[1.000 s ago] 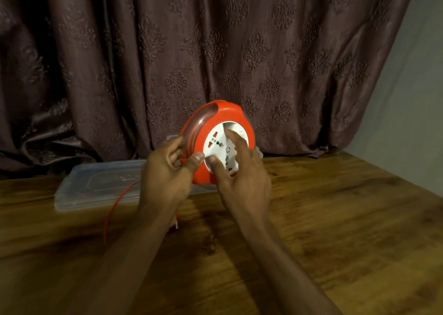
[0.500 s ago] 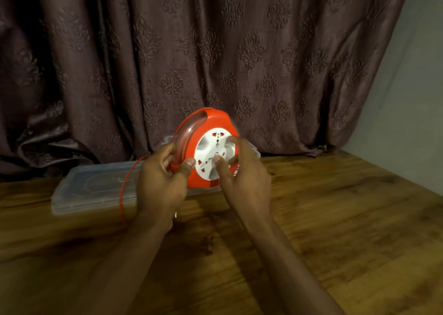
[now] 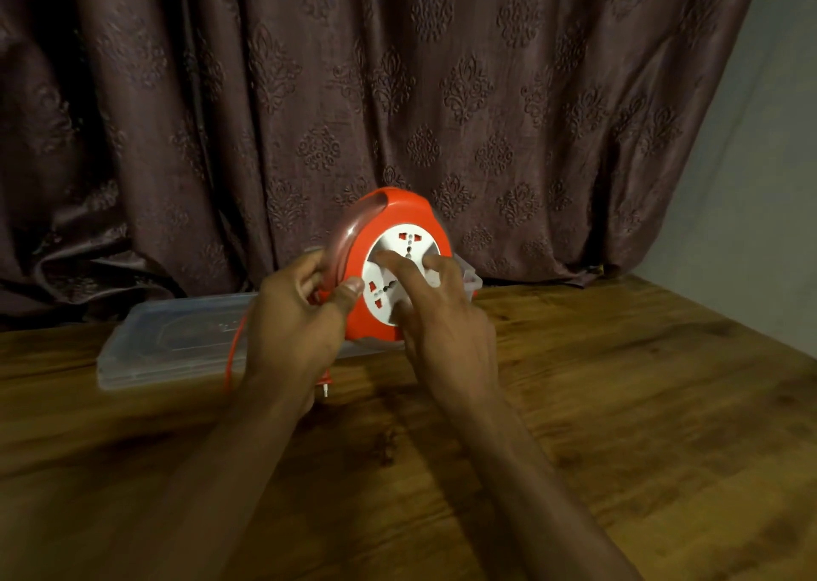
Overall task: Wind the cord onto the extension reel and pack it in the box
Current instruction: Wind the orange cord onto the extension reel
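1. Your extension reel [image 3: 393, 226], orange with a white socket face, is held on edge above the wooden counter [image 3: 619, 403], at the centre of the frame. It does not rest on the surface.

2. Your left hand [image 3: 296, 324] is closed on the reel's left rim. The thumb lies across the orange front edge; the fingers curl behind the clear side guard.

3. Your right hand [image 3: 446, 328] is not clenched. Its fingers [image 3: 398, 266] are spread and press flat on the white socket face, which shows red shuttered socket openings.

4. The cord [image 3: 233, 350], orange, is not fully wound. One length drops from behind your left hand, crosses in front of the lid at centre left and reaches the counter. How much is already on the reel cannot be told.

5. The plug [image 3: 325, 383] hangs just below your left hand, pins pointing down, close to the counter. Whether it touches the surface cannot be told.

6. A clear plastic lid [image 3: 177, 337] lies flat on the counter at centre left, behind your left hand.

7. A clear plastic box [image 3: 468, 277] shows only as a rim and corner directly behind the reel, to the right of it. Its contents are hidden.

8. A dark patterned curtain [image 3: 398, 94] fills the upper frame behind the counter.
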